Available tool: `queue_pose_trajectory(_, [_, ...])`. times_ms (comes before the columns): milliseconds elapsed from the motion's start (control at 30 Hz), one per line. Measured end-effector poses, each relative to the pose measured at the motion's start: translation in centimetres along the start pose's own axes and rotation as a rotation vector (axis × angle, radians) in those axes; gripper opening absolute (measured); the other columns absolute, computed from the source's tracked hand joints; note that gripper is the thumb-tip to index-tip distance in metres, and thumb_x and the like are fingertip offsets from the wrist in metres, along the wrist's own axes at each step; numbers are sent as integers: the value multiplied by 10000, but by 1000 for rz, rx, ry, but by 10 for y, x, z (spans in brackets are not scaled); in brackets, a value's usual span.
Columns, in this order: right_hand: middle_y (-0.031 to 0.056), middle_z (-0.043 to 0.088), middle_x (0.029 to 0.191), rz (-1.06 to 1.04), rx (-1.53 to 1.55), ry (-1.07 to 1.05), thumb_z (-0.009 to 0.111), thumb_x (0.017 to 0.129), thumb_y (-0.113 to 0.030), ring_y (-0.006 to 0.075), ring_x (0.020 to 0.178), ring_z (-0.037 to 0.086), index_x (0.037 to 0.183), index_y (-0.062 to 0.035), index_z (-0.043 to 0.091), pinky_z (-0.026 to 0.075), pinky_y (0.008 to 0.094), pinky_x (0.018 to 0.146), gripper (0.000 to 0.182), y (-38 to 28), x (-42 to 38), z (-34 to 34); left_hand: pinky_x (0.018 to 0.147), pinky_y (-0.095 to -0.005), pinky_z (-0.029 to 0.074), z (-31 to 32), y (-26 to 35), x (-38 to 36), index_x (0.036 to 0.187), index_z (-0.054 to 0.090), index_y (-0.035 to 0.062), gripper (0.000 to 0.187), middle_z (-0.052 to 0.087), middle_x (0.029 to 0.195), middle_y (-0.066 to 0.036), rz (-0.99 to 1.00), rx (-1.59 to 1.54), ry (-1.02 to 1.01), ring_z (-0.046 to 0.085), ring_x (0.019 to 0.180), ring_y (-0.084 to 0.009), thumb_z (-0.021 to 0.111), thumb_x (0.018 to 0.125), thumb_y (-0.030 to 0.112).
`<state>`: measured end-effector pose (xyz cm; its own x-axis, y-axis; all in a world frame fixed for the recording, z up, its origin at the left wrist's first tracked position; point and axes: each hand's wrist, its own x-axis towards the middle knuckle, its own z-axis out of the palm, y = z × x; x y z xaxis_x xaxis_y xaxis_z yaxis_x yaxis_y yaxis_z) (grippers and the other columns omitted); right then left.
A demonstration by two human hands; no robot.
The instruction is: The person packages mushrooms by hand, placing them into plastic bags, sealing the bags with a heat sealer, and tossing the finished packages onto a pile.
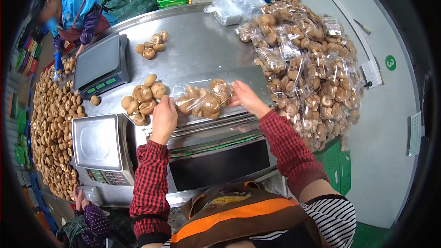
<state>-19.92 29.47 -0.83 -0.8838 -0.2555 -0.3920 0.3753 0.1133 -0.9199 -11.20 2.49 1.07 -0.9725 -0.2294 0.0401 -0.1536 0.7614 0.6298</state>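
A transparent plastic bag of shiitake mushrooms (209,103) lies on the flat metal plate of the packing machine (252,79). My left hand (164,120) holds the bag's left end, thumb and fingers closed on the film. At the opposite end, my right hand (248,98) pinches the plastic. Right beside my left hand sits a small pile of loose shiitake mushrooms (143,93) on the metal table.
Bagged mushrooms (317,78) are heaped at the right. Two scales (97,141) (101,62) stand left, beside a large mushroom pile (55,124). A smaller mushroom group (154,45) lies farther back. Co-workers (82,11) (92,222) work along the left side.
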Motion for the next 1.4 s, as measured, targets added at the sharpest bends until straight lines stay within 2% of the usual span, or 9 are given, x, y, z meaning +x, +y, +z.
queue_pose_trajectory(267, [54, 569, 905, 117, 88, 20, 401, 1050, -335, 155, 647, 621, 1102, -48, 488, 530, 293, 457, 304, -2, -117, -1, 405, -249, 384, -38, 19, -74, 733, 502, 31, 389, 492, 566, -17, -379, -677, -244, 488, 445, -79, 490, 1018, 295])
queue_pose_trajectory(567, [106, 576, 626, 154, -229, 352, 492, 1025, -292, 140, 576, 584, 918, -23, 541, 452, 300, 475, 294, 72, -228, 17, 429, -264, 367, -11, 10, -174, 717, 480, 18, 375, 479, 545, -11, -394, -533, -239, 448, 462, -80, 516, 1018, 240])
queue_pose_trajectory(767, [177, 549, 621, -73, -555, 783, 545, 989, -211, 306, 555, 562, 853, -6, 552, 431, 408, 538, 246, 160, -294, 4, 526, -431, 400, 36, -20, -204, 686, 502, -1, 354, 524, 636, -185, 127, -173, -110, 485, 541, -365, 637, 942, 202])
queue_pose_trajectory(933, [179, 599, 725, 150, -699, 1155, 479, 1002, -204, 322, 680, 618, 907, -12, 550, 472, 393, 616, 226, 260, -260, -3, 527, -421, 453, 99, 3, -176, 680, 549, 93, 235, 539, 676, -93, 608, 8, 23, 574, 604, -310, 690, 848, 177])
queue_pose_trajectory(1067, [-25, 530, 838, -326, 583, 635, 496, 932, -111, 94, 846, 556, 978, -76, 549, 468, 298, 707, 79, 227, -279, 29, 556, -358, 467, 132, 35, -192, 769, 590, 73, 103, 546, 673, -86, 507, -365, -270, 586, 616, -267, 600, 863, 114])
queue_pose_trajectory(1133, [-36, 530, 856, -414, -1021, 378, 520, 928, -136, 75, 848, 540, 1074, -94, 537, 468, 250, 715, 153, 161, -314, 45, 558, -334, 452, 126, 52, -219, 781, 593, 50, 107, 539, 652, -46, 53, -1001, -575, 578, 632, -169, 623, 831, 140])
queue_pose_trajectory(1200, [-28, 553, 936, 128, 750, 11, 537, 939, -153, 83, 871, 547, 1150, -80, 525, 470, 234, 764, 223, 89, -337, 49, 587, -310, 450, 95, 45, -223, 777, 597, 54, 145, 500, 625, 2, 386, -777, -633, 536, 651, -106, 656, 795, 185])
queue_pose_trajectory(1333, [103, 621, 1146, -250, 228, -373, 577, 888, -262, 211, 946, 607, 1201, -24, 576, 497, 357, 822, 394, 142, -317, 61, 772, -264, 444, 41, 81, -227, 1032, 615, 18, 492, 518, 1086, -62, 371, -1190, -809, 531, 917, -178, 815, 730, 351])
queue_pose_trajectory(1400, [77, 604, 1228, -459, -55, -429, 481, 983, -230, 214, 1044, 580, 1178, -2, 571, 460, 334, 905, 313, 58, -319, 24, 915, -393, 466, 37, 51, -233, 1357, 455, 3, 788, 504, 1247, -170, -423, -1630, -1612, 569, 986, -298, 735, 803, 488])
